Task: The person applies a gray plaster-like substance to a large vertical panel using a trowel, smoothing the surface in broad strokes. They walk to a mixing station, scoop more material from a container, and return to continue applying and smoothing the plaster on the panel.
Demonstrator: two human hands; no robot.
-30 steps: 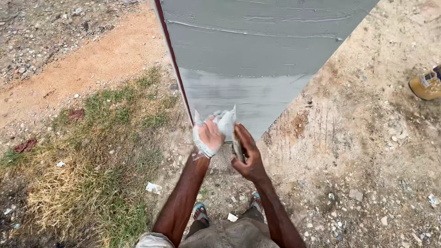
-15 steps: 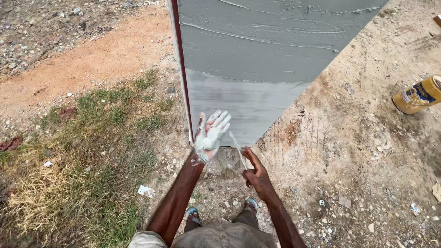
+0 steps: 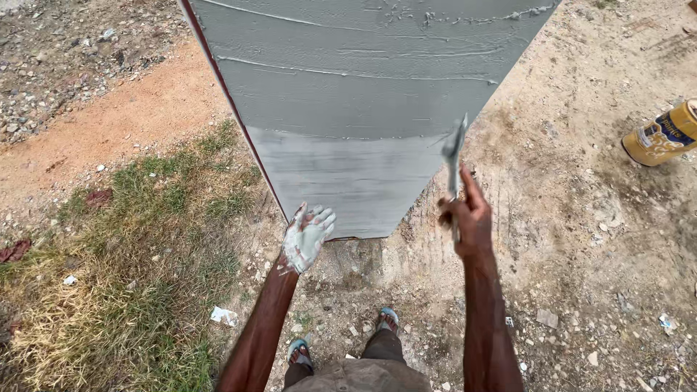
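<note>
Below, the left hand (image 3: 308,236) – fingers spread, coated in grey filler – hovers near the grey panel (image 3: 363,94), while the right hand (image 3: 468,218) grips a scraper (image 3: 453,156) upright.

A yellow tin can (image 3: 662,136) with a dark blue label lies on its side on the bare sandy ground (image 3: 581,239) near the right edge. A patch of grass (image 3: 131,290), green and dry, fills the lower left. An orange dirt strip (image 3: 109,131) runs above it, with grey gravel (image 3: 65,58) in the upper left corner. A white paper scrap (image 3: 223,316) lies at the grass edge
</note>
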